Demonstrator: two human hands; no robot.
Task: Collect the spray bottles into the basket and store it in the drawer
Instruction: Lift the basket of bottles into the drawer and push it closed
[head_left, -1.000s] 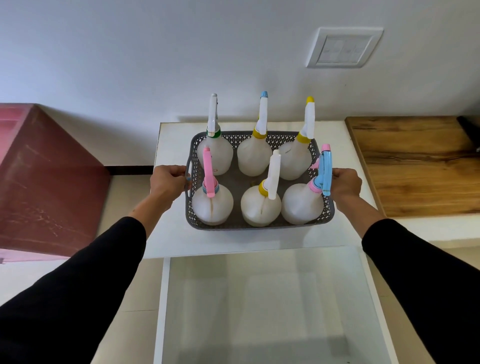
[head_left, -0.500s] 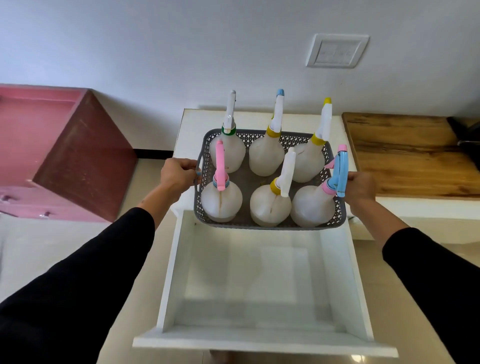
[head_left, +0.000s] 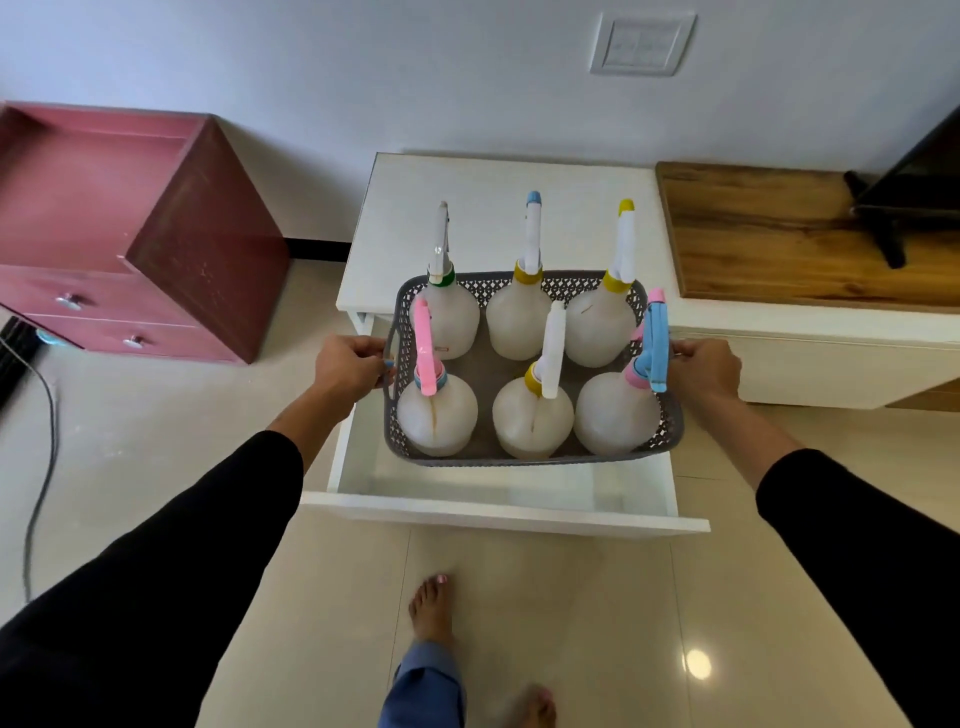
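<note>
Head view: I am looking down at a grey basket (head_left: 530, 457) that I am holding over an open white drawer (head_left: 498, 512). My left hand (head_left: 349, 366) is closing its fingers around the basket's left handle, and my right hand (head_left: 704, 368) is gripping the right rim in the same way; both hands are wrapped tight on the basket. Six spray bottles are standing upright inside it in two rows of three. The front row is showing a pink-nozzle bottle (head_left: 437, 413), a yellow-collar bottle (head_left: 532, 418) and a blue-trigger bottle (head_left: 613, 413) leaning toward my right hand. The back row is showing a green-collar bottle (head_left: 448, 319) and two more with yellow collars. The basket is sitting above the rear part of the drawer, in front of the white cabinet top (head_left: 509, 187). I cannot tell whether its base is touching the drawer floor.
</note>
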